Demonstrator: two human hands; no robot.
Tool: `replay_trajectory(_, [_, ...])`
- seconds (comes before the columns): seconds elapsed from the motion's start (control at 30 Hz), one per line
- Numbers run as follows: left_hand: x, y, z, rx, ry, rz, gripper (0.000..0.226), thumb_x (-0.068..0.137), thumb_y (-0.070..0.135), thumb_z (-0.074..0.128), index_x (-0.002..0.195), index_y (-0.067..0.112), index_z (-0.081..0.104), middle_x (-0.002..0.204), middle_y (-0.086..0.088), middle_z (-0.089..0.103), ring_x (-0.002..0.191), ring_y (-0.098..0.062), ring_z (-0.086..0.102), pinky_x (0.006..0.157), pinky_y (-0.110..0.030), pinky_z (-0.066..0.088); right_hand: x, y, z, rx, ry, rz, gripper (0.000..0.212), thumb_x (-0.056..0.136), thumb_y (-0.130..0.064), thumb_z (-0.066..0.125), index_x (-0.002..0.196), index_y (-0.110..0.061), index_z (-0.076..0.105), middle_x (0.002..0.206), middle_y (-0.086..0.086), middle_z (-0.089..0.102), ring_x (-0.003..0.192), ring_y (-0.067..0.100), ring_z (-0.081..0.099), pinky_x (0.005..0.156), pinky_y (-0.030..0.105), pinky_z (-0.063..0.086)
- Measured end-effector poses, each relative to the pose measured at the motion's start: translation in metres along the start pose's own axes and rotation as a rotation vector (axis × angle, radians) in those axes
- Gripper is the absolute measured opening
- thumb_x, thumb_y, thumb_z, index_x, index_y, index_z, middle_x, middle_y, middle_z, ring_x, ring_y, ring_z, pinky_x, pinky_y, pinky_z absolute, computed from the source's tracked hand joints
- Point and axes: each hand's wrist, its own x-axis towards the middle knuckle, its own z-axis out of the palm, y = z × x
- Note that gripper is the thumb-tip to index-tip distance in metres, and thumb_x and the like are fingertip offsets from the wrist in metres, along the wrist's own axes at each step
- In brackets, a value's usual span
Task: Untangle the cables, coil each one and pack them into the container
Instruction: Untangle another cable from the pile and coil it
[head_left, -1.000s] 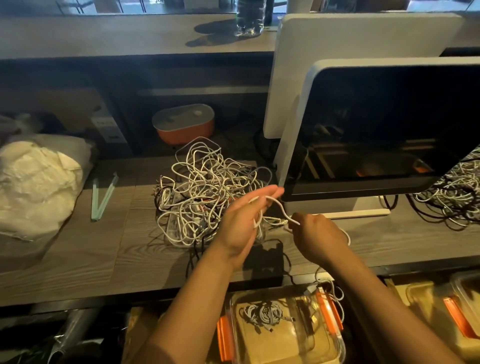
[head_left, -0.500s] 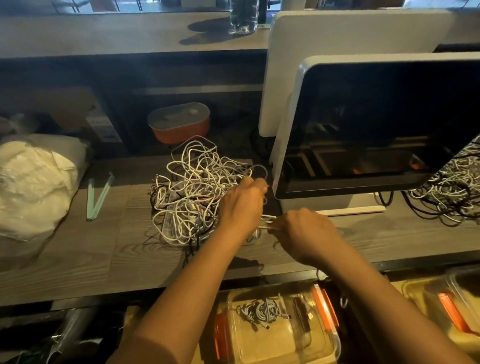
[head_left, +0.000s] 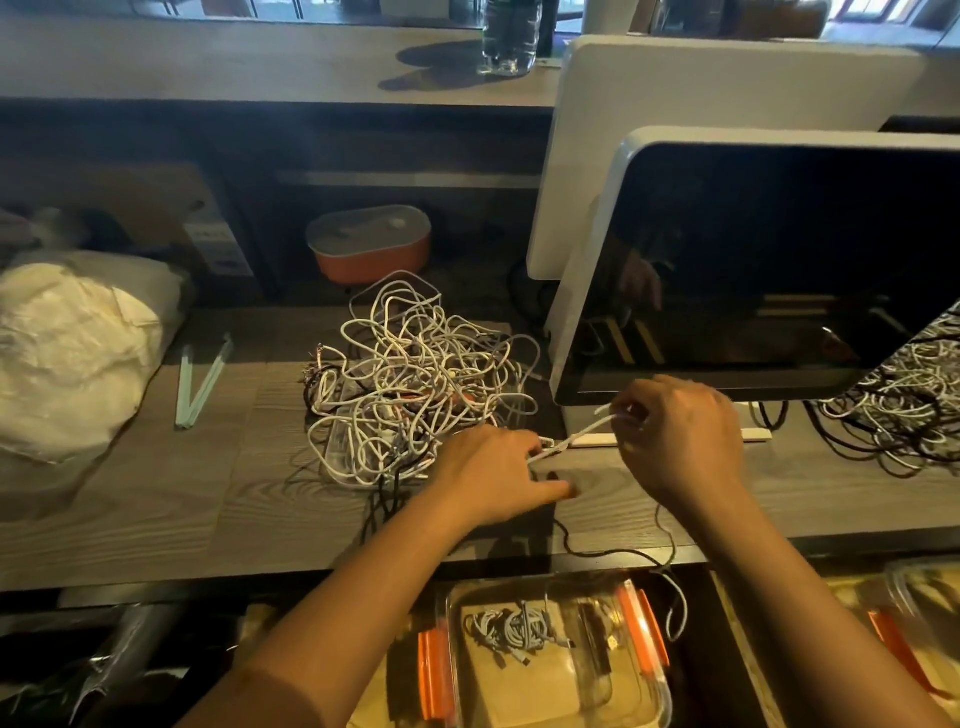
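Left hand (head_left: 493, 473) and right hand (head_left: 680, 441) are pinched onto one white cable (head_left: 576, 434), stretched straight between them, the tangle (head_left: 415, 379) lying nearer the left.

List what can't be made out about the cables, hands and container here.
Head view only.
Left hand: its back hides its grip on the white cable.
Cable pile: too knotted to count cables.
Container: near edge cut off by the frame's bottom.
Second pile: cut off by the right edge and the monitor.
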Motion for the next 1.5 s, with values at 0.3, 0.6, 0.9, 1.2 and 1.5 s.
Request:
replay_trajectory(0.3, [-0.006, -0.006, -0.005, -0.947, -0.240, -0.045, 0.041, 0.100, 0.007, 0.036, 0.137, 0.023, 0.044, 0.091, 0.003, 0.058, 0.079, -0.007, 0.056, 0.071, -0.022, 0.051, 0.004, 0.004, 0.012, 0.084, -0.083, 0.066, 0.032, 0.089, -0.016, 0.061, 0.120, -0.015, 0.060, 0.125, 0.007, 0.057, 0.120, 0.023, 0.048, 0.112, 0.041, 0.026])
replay_trajectory(0.6, [-0.020, 0.009, -0.024, -1.583, -0.105, -0.020, 0.031, 0.099, 0.015, 0.032, 0.116, 0.021, 0.057, 0.114, 0.002, 0.068, 0.119, -0.008, 0.054, 0.104, -0.033, 0.036, -0.006, -0.015, 0.032, 0.042, -0.277, 0.029, 0.022, 0.095, -0.021, 0.051, 0.116, -0.023, 0.057, 0.102, -0.001, 0.067, 0.101, 0.015, 0.062, 0.114, 0.042, 0.028])
replay_trajectory(0.9, [0.022, 0.022, -0.024, -1.430, 0.663, -0.284, 0.022, 0.100, 0.017, 0.036, 0.089, 0.019, 0.055, 0.063, 0.006, 0.041, 0.043, -0.002, 0.035, 0.038, -0.013, 0.026, -0.013, -0.065, 0.043, 0.143, -0.534, -0.111, 0.017, 0.094, -0.020, 0.048, 0.105, -0.016, 0.061, 0.098, 0.007, 0.065, 0.088, 0.022, 0.063, 0.079, 0.038, 0.055])
replay_trajectory(1.2, [0.043, -0.014, -0.003, -0.187, 0.567, -0.332, 0.026, 0.102, 0.021, 0.028, 0.113, 0.014, 0.051, 0.098, -0.007, 0.061, 0.078, -0.023, 0.051, 0.064, -0.032, 0.031, -0.014, -0.054, 0.023, -0.020, -0.491, -0.143, 0.018, 0.095, -0.026, 0.048, 0.101, -0.019, 0.063, 0.088, 0.002, 0.060, 0.083, 0.019, 0.059, 0.073, 0.030, 0.051])
replay_trajectory(1.5, [0.036, -0.022, -0.001, -0.297, 0.356, -0.121, 0.039, 0.098, 0.042, 0.032, 0.080, 0.016, 0.054, 0.085, -0.003, 0.058, 0.081, -0.020, 0.053, 0.068, -0.031, 0.036, 0.001, -0.034, 0.014, 0.131, -0.393, -0.063, 0.014, 0.095, -0.020, 0.049, 0.096, -0.025, 0.062, 0.092, -0.002, 0.063, 0.084, 0.014, 0.061, 0.077, 0.035, 0.055])
